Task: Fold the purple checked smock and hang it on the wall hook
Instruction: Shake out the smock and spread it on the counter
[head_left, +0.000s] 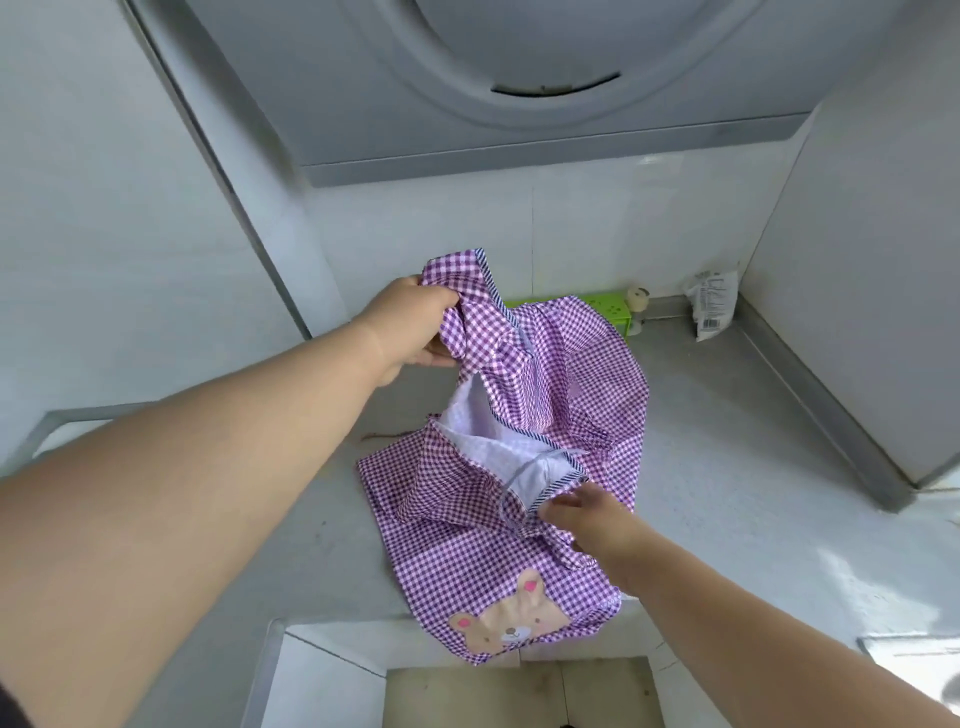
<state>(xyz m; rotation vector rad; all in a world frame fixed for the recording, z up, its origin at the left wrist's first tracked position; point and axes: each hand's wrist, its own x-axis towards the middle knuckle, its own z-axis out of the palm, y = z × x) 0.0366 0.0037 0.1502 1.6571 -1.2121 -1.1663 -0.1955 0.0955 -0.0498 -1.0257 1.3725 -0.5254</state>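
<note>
While smock (524, 441) lies crumpled on grey counter (727, 441), hem over front edge | left hand (410, 327) grips raised far sleeve | right hand (587, 514) pinches striped trim near middle

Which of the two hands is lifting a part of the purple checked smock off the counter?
The left hand: it grips a raised upper corner of the purple checked smock. The right hand stays low, its fingers on the fabric near the striped edge.
</note>
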